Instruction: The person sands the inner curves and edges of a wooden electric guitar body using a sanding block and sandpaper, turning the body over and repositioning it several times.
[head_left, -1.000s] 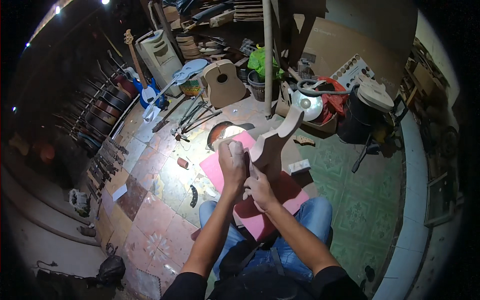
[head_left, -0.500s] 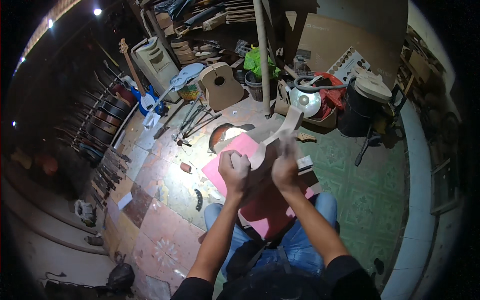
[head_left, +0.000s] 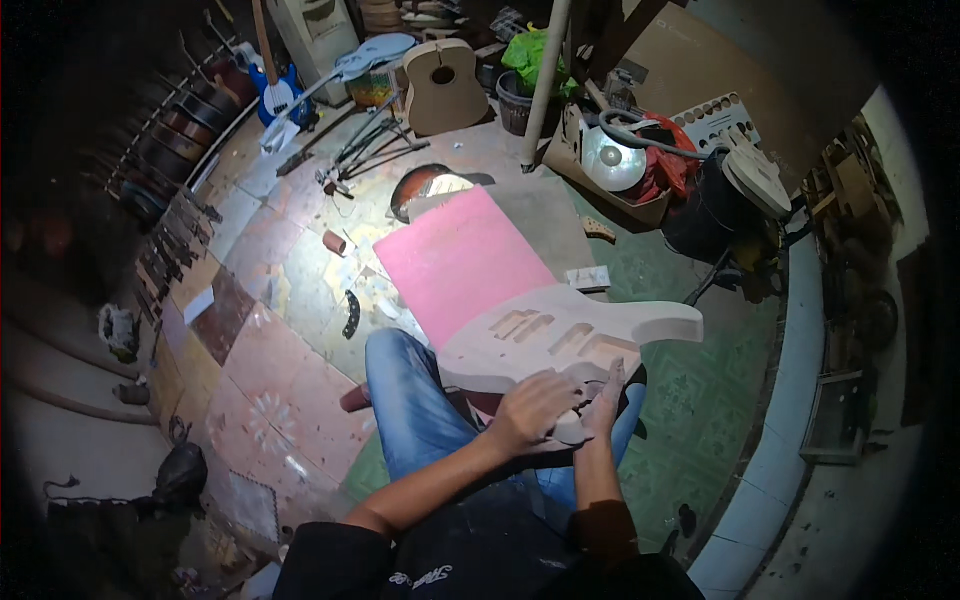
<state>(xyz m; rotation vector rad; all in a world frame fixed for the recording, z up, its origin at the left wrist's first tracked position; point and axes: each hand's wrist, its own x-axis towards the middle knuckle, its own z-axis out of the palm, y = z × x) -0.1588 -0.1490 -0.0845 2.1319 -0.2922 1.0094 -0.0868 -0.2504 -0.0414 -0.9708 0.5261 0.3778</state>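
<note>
Just swung the pale guitar body [head_left: 560, 328] from edge-on to face-up over my lap, by the pink board [head_left: 465, 250]; reckon that puts its near edge in easy reach. Left hand [head_left: 535, 410] loosely curved, right hand [head_left: 603, 405] fingers straight, both there; can't tell if they're pinching anything. One body, one board, two hands.

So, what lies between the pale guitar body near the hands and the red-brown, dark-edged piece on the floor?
Mainly the pink sheet, just beyond the guitar body, in the head view.
</note>
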